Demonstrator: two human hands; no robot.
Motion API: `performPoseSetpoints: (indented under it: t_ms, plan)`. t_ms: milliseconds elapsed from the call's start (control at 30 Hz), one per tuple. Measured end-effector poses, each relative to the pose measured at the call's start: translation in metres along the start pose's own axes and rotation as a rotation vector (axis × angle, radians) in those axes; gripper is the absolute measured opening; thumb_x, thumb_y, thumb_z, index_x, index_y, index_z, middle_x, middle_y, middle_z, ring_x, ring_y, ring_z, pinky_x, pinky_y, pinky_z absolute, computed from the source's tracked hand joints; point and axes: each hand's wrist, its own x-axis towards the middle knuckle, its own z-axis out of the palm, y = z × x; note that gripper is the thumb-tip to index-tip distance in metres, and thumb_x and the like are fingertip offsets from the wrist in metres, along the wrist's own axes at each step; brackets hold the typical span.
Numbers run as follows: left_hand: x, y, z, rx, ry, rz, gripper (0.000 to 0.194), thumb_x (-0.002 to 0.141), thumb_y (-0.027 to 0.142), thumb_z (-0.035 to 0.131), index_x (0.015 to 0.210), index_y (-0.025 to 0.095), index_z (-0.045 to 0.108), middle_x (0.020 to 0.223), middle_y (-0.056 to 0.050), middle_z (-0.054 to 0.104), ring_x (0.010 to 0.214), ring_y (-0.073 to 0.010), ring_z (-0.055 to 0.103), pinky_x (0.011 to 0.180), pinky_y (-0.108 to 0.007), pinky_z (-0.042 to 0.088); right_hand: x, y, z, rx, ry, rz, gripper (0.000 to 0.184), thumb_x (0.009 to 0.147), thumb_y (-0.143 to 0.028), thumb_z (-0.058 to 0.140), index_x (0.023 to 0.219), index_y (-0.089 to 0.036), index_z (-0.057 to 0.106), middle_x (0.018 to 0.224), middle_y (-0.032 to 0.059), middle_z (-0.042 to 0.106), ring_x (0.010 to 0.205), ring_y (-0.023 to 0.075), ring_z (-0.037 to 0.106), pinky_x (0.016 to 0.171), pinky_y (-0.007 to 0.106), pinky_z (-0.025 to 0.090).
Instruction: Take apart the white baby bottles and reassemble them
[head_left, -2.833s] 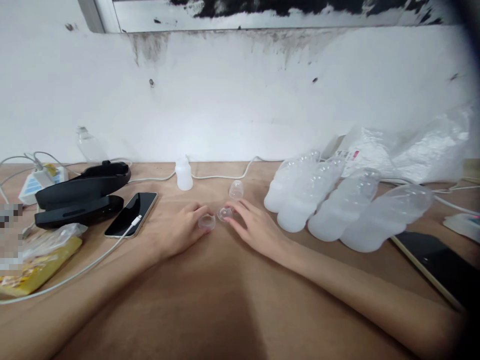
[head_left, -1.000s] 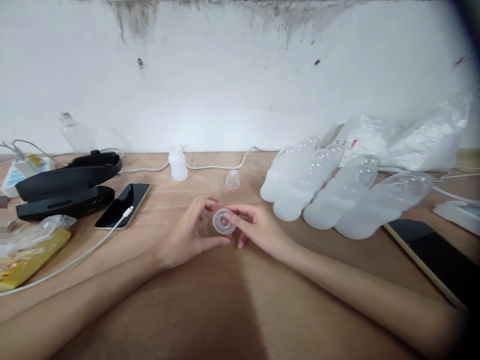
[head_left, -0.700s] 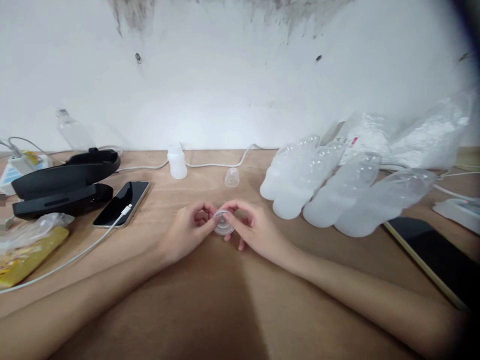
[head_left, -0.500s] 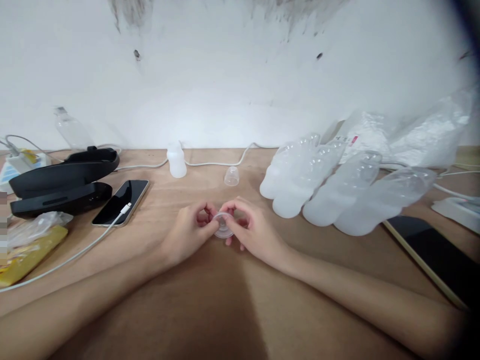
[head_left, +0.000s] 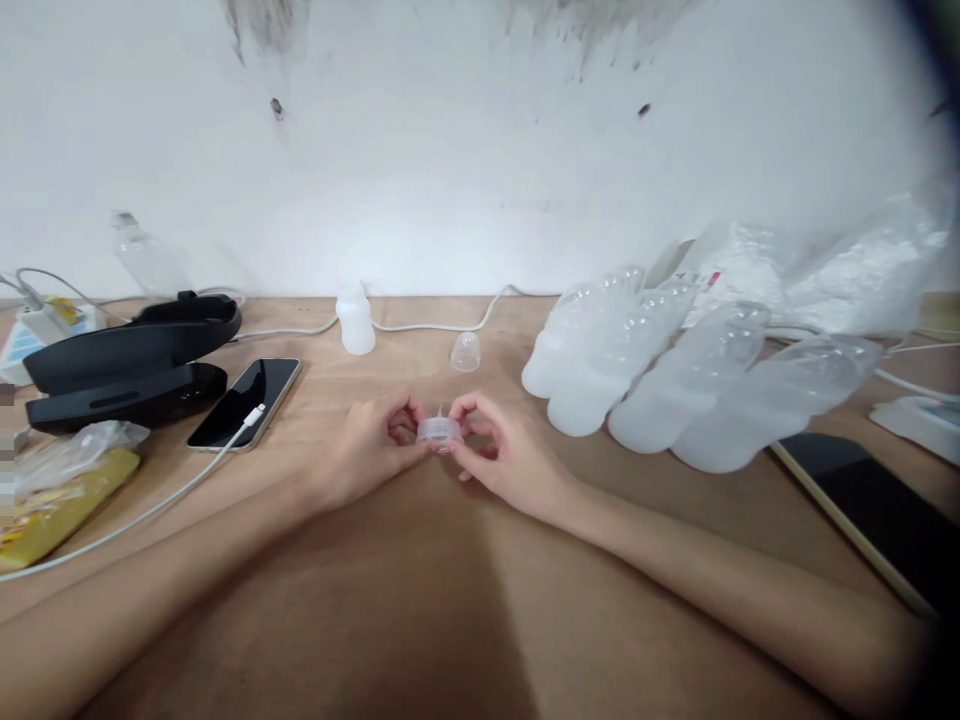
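Observation:
Between my two hands is a clear bottle collar (head_left: 439, 430), a short ring with a small pointed nipple sticking up from its top. My left hand (head_left: 386, 435) pinches its left side between thumb and fingers. On the other side, my right hand (head_left: 499, 445) grips the rim the same way. Just beyond the hands a clear dome cap (head_left: 466, 352) stands on the table. A small frosted white bottle (head_left: 355, 320) stands upright farther back on the left.
Several frosted bottles in clear wrap (head_left: 667, 385) lie on the right. A dark tablet-like device (head_left: 870, 510) sits at the right edge. On the left are a phone (head_left: 244, 405) with a white cable, a black headset-like device (head_left: 127, 355) and a yellow packet (head_left: 71, 505).
The collar has tipped from facing me with its round opening to standing level, nipple upward. Both hands keep hold of it and have shifted slightly.

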Motion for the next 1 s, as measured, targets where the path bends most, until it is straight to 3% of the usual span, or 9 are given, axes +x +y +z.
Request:
performPoseSetpoints:
  t_ms: [167,400,667,800,900,1000]
  plan:
    - [-0.003,0.007,0.0,0.23,0.038,0.031,0.019,0.073,0.033,0.059,0.074,0.018,0.048,0.063,0.003,0.058,0.057,-0.011,0.053,0.053,-0.022,0.04,0.0,0.001,0.003,-0.088,0.046,-0.027,0.012,0.073,-0.017,0.05,0.082,-0.021,0.044,0.073,-0.0001,0.056,0.064,0.0129,0.057,0.056,0.026,0.048]
    - [-0.001,0.008,0.004,0.294,0.088,0.055,0.013,0.071,0.026,0.057,0.07,0.018,0.047,0.061,0.004,0.058,0.053,-0.0096,0.051,0.05,-0.02,0.038,0.001,0.0,0.005,-0.091,0.06,-0.001,0.011,0.073,-0.015,0.048,0.08,-0.022,0.042,0.067,-0.002,0.057,0.058,0.0121,0.056,0.053,0.025,0.046]
    - [0.003,-0.002,0.006,0.137,0.116,-0.02,0.014,0.069,0.026,0.059,0.07,0.018,0.048,0.063,0.001,0.061,0.059,-0.0138,0.058,0.05,-0.022,0.042,0.005,0.0,0.009,0.137,0.044,0.147,0.013,0.072,-0.018,0.051,0.079,-0.022,0.041,0.062,-0.0042,0.055,0.057,0.0129,0.061,0.057,0.028,0.052]
    - [0.005,-0.004,0.004,-0.008,0.069,-0.061,0.015,0.07,0.027,0.059,0.072,0.017,0.048,0.068,-0.001,0.063,0.063,-0.0151,0.061,0.054,-0.024,0.045,0.008,0.002,0.009,0.35,0.005,0.184,0.02,0.069,-0.02,0.057,0.079,-0.021,0.04,0.074,-0.0036,0.054,0.06,0.0106,0.061,0.055,0.026,0.053]
    - [0.006,-0.003,0.003,-0.097,-0.026,-0.045,0.016,0.07,0.025,0.06,0.072,0.017,0.046,0.072,-0.001,0.063,0.065,-0.0141,0.062,0.055,-0.023,0.046,0.009,0.004,0.009,0.35,-0.022,0.148,0.023,0.068,-0.019,0.059,0.08,-0.021,0.04,0.072,-0.0044,0.053,0.062,0.0105,0.06,0.054,0.024,0.053]
    - [0.005,-0.002,0.002,-0.013,-0.04,-0.006,0.017,0.067,0.021,0.061,0.071,0.017,0.046,0.068,0.001,0.061,0.06,-0.0118,0.059,0.05,-0.02,0.042,0.007,0.004,0.009,0.3,-0.014,0.145,0.022,0.068,-0.017,0.058,0.079,-0.021,0.04,0.065,-0.0051,0.053,0.061,0.0115,0.06,0.05,0.023,0.051]
